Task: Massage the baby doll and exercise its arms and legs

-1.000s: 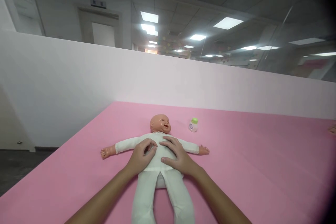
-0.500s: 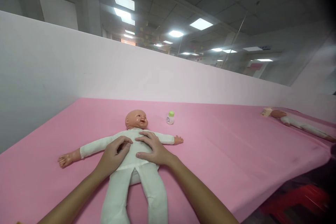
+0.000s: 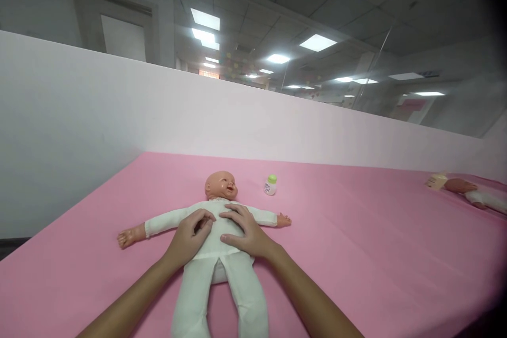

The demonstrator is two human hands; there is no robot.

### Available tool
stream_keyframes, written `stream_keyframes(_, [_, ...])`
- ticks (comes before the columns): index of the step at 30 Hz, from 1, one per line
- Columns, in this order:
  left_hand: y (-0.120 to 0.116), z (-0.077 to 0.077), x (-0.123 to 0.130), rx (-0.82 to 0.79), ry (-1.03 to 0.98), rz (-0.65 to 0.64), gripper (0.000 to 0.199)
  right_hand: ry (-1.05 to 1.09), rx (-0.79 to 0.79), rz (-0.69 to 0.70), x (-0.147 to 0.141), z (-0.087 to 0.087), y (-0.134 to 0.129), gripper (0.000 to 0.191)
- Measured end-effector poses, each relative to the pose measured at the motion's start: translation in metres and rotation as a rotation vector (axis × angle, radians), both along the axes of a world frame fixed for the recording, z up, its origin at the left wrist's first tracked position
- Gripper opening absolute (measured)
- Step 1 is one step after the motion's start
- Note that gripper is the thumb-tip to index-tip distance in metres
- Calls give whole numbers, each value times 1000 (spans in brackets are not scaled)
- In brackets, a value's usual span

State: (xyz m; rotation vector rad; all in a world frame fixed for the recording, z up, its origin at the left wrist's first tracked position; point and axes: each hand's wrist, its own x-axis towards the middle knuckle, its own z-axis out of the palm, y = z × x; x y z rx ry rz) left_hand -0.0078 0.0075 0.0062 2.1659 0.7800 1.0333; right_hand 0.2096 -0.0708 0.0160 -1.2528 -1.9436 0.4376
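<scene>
A bald baby doll (image 3: pixel 222 232) in white cloth clothes lies on its back on a pink-covered table (image 3: pixel 340 253), arms spread, its face turned a little to the right. My left hand (image 3: pixel 192 235) rests on the left side of its torso, fingers curled with thumb and fingertips close together; whether cloth is pinched between them is hard to make out. On the right side of the chest lies my right hand (image 3: pixel 247 232), its fingers spread and holding nothing. A small clear bottle with a green cap (image 3: pixel 270 185) stands right of the doll's head.
Behind the table runs a white partition wall (image 3: pixel 237 121) with glass above it. At the far right of the table lies a second doll (image 3: pixel 461 186) beside a pale yellow box (image 3: pixel 436 181).
The whole view has shifted, so the doll, bottle and hands appear farther right and slightly lower. Both hands keep about the same place on the doll's torso.
</scene>
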Motion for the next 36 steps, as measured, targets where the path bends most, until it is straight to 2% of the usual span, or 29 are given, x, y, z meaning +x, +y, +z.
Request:
stream_keyframes(7, [2,-2,0,43,27,12,24,5,40,0,1,-1,1,36])
stream_keyframes(11, [3,-3,3,251,26,46,27,-28,69,-5,2,1,0,42])
stream_keyframes(13, [5,-4,5,302,33,38,33,-36,72,-14,3,3,-1,47])
stream_keyframes(20, [10,-7,7,268,49,-12,35,-72,82,-30,6,0,2,50])
stream_keyframes(30, [-2,-1,8,198,16,1,29,-46,93,-6,5,-3,-3,42])
stream_keyframes(36, [-5,-2,7,186,-3,0,27,-25,34,-9,4,-3,-7,41])
